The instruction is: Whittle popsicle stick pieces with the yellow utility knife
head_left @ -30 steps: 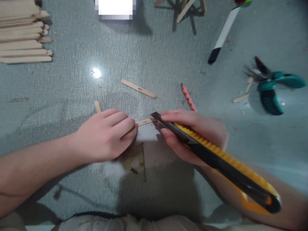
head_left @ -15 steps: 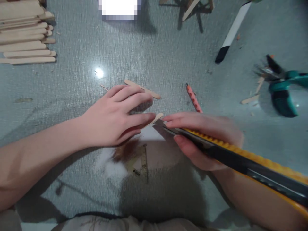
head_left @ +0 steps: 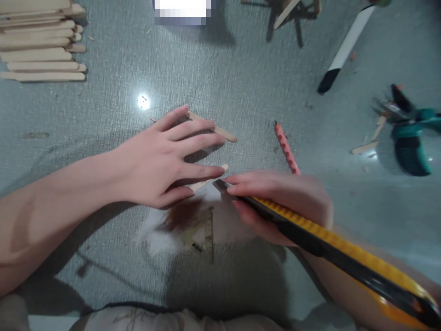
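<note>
My left hand (head_left: 172, 156) lies palm down with its fingers spread, the thumb and index finger on a small wooden stick (head_left: 203, 183). Another wooden stick (head_left: 225, 134) lies partly under the fingers farther up. In my right hand (head_left: 282, 202) is a yellow and black utility knife (head_left: 310, 230), its handle running toward the lower right. The blade tip is close beside the small stick; whether they touch cannot be made out. Below the hands, a clear ruler (head_left: 209, 234) shows on the table.
Many wooden sticks (head_left: 44, 55) are stacked at the upper left. A red pencil (head_left: 286, 148), a white and black pen (head_left: 347, 46) and green-handled pliers (head_left: 409, 133) lie to the right. A wooden construction (head_left: 289, 11) stands at the top edge.
My left fingers have spread and the index side has stretched out. The knife and my right hand have moved slightly left and down. The whole view has shifted a little.
</note>
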The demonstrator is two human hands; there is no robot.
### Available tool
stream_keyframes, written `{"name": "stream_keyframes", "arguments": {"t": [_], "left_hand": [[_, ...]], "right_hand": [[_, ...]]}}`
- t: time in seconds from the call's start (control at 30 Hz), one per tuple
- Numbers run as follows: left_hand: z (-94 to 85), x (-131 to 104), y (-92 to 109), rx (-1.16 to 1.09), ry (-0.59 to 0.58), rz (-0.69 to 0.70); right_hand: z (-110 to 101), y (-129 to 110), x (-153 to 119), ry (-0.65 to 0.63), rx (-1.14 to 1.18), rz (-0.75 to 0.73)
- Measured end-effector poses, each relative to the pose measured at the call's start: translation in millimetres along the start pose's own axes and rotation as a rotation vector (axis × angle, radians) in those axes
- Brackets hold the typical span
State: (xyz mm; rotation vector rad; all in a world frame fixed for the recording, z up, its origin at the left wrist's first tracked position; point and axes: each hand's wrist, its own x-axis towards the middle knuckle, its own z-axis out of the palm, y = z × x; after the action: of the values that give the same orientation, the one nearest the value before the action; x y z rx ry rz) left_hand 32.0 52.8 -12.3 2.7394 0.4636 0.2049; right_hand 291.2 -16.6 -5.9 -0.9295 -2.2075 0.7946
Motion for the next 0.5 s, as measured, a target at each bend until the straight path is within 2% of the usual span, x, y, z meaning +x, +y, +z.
{"name": "stream_keyframes", "arguments": {"t": [0.3, 0.5], "left_hand": [[-0.7, 2.1, -4.0, 0.009, -0.016, 0.042], [1.1, 1.1, -2.7, 0.001, 0.011, 0.034]], "right_hand": [[10.6, -12.6, -2.6, 0.031, -0.11, 0.057], [13.2, -13.6, -1.6, 0.031, -0.06, 0.069]]}}
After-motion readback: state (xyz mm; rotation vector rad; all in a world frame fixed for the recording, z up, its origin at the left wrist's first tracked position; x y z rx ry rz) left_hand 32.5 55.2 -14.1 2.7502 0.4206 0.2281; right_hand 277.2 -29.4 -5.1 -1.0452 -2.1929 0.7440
